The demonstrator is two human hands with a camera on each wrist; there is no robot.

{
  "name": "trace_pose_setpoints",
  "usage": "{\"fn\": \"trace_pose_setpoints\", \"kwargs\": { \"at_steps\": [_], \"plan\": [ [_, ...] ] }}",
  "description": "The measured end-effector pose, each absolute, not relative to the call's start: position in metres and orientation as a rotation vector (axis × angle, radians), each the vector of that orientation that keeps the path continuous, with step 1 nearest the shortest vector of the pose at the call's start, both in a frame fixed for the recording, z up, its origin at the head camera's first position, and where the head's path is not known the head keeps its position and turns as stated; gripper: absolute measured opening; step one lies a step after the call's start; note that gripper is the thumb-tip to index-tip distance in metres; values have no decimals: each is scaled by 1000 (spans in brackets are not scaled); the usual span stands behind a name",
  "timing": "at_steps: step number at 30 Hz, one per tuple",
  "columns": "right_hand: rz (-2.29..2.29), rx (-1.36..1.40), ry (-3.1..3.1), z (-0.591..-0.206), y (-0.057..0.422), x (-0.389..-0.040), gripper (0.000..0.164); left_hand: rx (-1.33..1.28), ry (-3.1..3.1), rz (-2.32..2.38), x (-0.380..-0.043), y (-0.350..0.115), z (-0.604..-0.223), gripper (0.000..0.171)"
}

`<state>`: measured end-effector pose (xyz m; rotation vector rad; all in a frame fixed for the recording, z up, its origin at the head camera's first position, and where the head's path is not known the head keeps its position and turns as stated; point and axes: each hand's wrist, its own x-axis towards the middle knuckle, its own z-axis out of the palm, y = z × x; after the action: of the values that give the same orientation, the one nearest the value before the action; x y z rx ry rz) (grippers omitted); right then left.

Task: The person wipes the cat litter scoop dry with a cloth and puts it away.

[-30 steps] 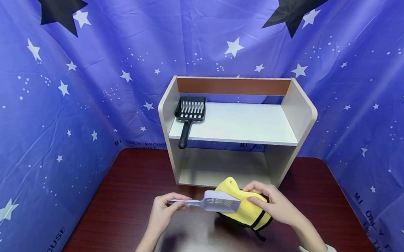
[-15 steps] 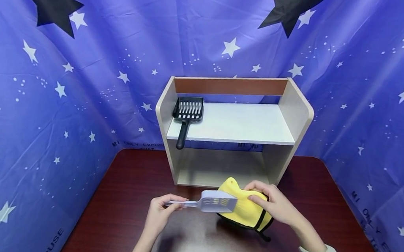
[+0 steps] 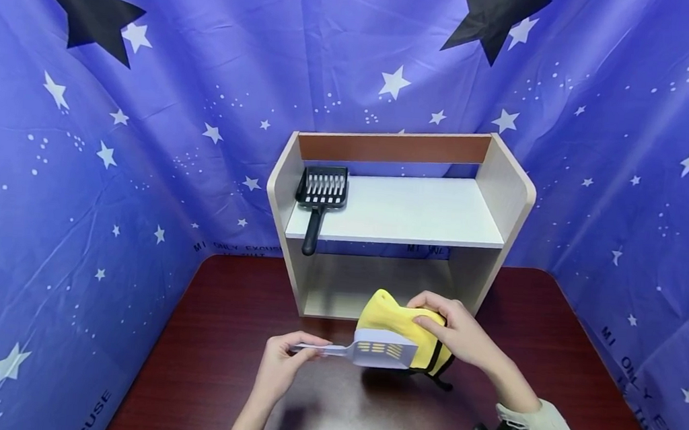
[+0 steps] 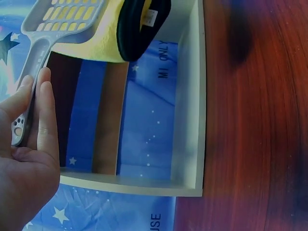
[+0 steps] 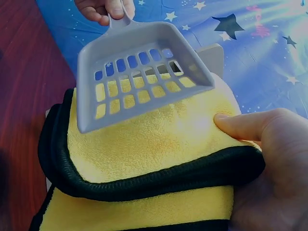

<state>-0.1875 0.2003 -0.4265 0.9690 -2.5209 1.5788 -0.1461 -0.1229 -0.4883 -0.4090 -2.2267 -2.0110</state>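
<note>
My left hand pinches the handle of a grey slotted litter scoop, raised over the front of the table. Yellow cloth shows through the scoop's slots. My right hand grips a folded yellow cloth with black edging, its thumb pressed on the top face. In the right wrist view the scoop's pan overlaps the cloth, its front lip right at the fabric. The left wrist view has the left thumb and fingers along the scoop's handle, and a white tag shows by the cloth's black edge.
Behind the hands stands a two-level shelf unit on the dark red table. A black slotted scoop lies on its upper board at the left, handle over the front edge. A blue star-printed curtain surrounds the table.
My right hand and the yellow cloth have shifted slightly left and up. The scoop has moved a little right and overlaps more of the cloth in the head view.
</note>
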Motion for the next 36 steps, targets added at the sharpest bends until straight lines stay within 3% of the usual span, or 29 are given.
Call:
{"fn": "trace_pose_setpoints", "kwargs": {
  "at_steps": [21, 36],
  "plan": [
    [1535, 1113, -2569, -419, 175, -190, 11, -445, -2227, -2047, -149, -113, -489, 10],
    [1522, 1107, -2571, -420, 183, -187, 12, -425, -2203, -2030, -149, -123, -491, 11]
  ]
}}
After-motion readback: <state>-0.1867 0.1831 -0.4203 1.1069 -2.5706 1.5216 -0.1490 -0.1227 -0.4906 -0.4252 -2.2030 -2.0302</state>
